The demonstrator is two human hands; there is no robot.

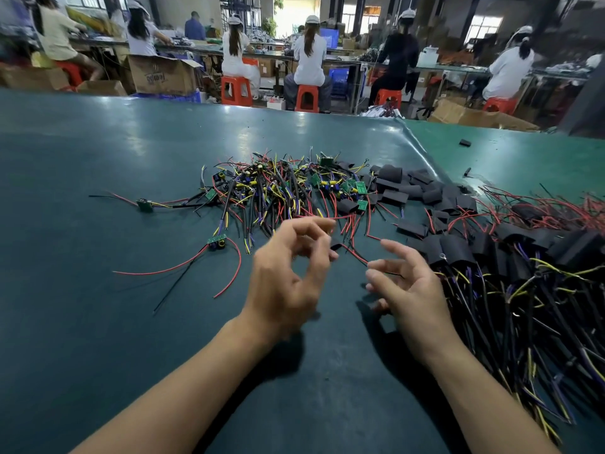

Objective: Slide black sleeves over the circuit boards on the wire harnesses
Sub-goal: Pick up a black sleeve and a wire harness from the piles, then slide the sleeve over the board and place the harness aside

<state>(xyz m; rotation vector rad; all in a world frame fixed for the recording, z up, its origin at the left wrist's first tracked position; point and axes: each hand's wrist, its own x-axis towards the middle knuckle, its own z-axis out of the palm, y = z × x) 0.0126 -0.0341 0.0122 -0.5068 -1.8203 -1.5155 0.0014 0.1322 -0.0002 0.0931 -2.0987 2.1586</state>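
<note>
Your left hand (288, 276) is motion-blurred, so you cannot tell whether its curled fingertips pinch anything. Your right hand (406, 286) hides part of the red wire (355, 253) beneath it. The sleeved harness pile (523, 290) runs off the right edge. Boards deep in the tangled wire heap (281, 188) are too small to make out.

One head-worn wide-angle view, looking forward and down.

The camera sits close above the green tabletop (98, 158), forearms entering from the lower edge; the far workshop with seated workers (309, 57) fills the upper frame, edges bowed by the lens.
</note>
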